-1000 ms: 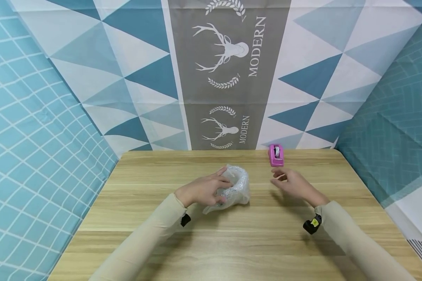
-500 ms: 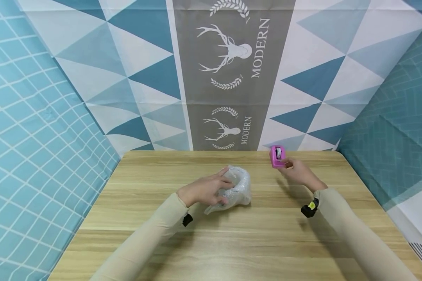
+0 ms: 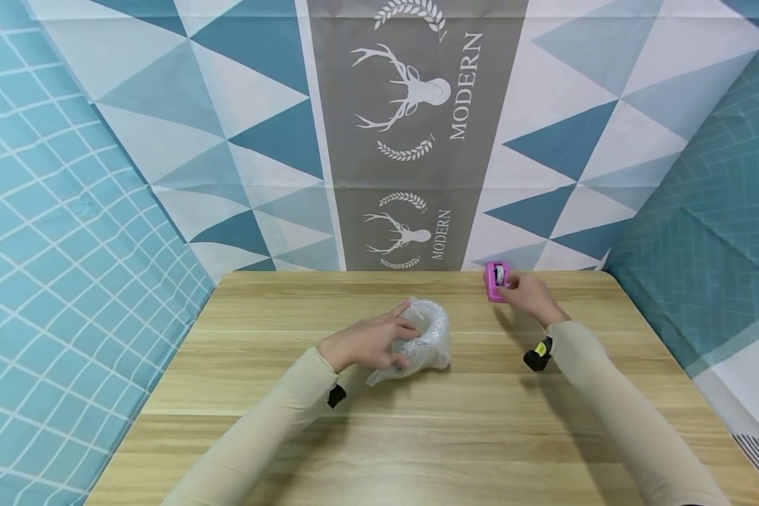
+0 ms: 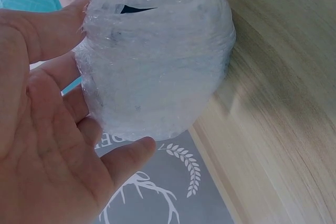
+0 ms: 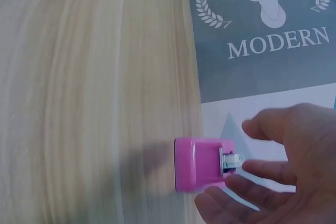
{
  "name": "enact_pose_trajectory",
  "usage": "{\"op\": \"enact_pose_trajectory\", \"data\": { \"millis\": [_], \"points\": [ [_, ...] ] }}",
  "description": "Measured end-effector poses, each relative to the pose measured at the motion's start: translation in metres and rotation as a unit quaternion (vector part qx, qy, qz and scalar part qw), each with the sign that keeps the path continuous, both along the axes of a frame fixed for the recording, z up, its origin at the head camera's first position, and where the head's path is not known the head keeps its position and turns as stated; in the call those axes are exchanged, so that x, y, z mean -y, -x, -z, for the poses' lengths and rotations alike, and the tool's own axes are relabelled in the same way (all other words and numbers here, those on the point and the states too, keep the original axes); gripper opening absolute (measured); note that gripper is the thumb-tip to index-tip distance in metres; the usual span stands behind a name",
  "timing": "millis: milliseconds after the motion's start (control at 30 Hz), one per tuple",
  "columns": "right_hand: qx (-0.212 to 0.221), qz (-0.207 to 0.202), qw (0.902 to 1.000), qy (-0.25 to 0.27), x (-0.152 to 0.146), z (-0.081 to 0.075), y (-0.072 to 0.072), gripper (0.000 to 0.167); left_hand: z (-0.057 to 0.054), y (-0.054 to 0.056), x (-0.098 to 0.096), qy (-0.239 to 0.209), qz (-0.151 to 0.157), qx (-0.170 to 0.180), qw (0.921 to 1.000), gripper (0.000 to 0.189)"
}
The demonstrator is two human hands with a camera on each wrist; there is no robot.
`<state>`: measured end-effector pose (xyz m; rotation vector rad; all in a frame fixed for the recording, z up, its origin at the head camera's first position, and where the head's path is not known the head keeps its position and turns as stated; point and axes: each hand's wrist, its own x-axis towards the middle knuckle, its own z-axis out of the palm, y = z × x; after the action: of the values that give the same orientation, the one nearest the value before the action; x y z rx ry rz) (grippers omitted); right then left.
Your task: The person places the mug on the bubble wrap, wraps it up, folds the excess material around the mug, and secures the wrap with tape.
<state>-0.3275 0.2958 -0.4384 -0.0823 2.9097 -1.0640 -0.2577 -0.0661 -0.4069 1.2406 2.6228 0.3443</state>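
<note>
A rounded bundle in clear bubble wrap [image 3: 435,336] sits on the table, its top gathered around an opening. My left hand [image 3: 367,342] holds it from the left, thumb and fingers spread around its side. In the left wrist view the bubble wrap [image 4: 163,72] shows a small dark slit; what lies inside is hidden. At the table's back, my right hand [image 3: 533,296] reaches a pink tape dispenser [image 3: 493,292]. The right wrist view shows parted fingers [image 5: 268,170] beside the dispenser's tape roll [image 5: 231,161], with the thumb apart from it.
The wooden table [image 3: 417,443] ends at a patterned cloth backdrop [image 3: 259,140] right behind the dispenser. A blue checked cloth [image 3: 69,246] hangs along the left side and a teal one [image 3: 702,232] along the right.
My right hand has moved forward from in front of the tape dispenser to its right side, fingers now at the tape roll. The left hand and the bundle have stayed in place.
</note>
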Motion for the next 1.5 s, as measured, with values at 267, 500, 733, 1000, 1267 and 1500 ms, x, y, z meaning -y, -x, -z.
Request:
{"op": "enact_pose_trajectory", "data": {
  "millis": [267,500,733,1000,1267,1500],
  "points": [
    [0.017,0.085,0.9960,0.021,0.015,0.002,0.010,0.023,0.000,0.000,0.000,0.001,0.002,-0.002,1.0000,0.060],
    [0.034,0.110,0.9933,0.006,0.017,0.007,0.017,0.036,0.001,0.001,-0.001,-0.002,0.002,0.004,1.0000,0.060],
    [0.054,0.109,0.9924,0.017,0.015,0.010,0.021,0.036,0.002,0.001,-0.001,-0.006,0.001,0.004,1.0000,0.059],
    [0.082,0.082,0.9926,0.036,0.011,0.008,0.027,0.021,0.001,0.001,-0.001,-0.004,0.000,0.004,1.0000,0.059],
    [0.090,0.077,0.9917,0.049,0.013,0.004,0.029,0.022,0.000,0.001,-0.002,-0.005,-0.002,0.007,1.0000,0.060],
    [0.109,0.085,0.9850,0.104,0.011,0.005,0.028,0.020,0.001,0.001,-0.002,-0.006,-0.004,0.009,0.9999,0.060]
  ]
}}
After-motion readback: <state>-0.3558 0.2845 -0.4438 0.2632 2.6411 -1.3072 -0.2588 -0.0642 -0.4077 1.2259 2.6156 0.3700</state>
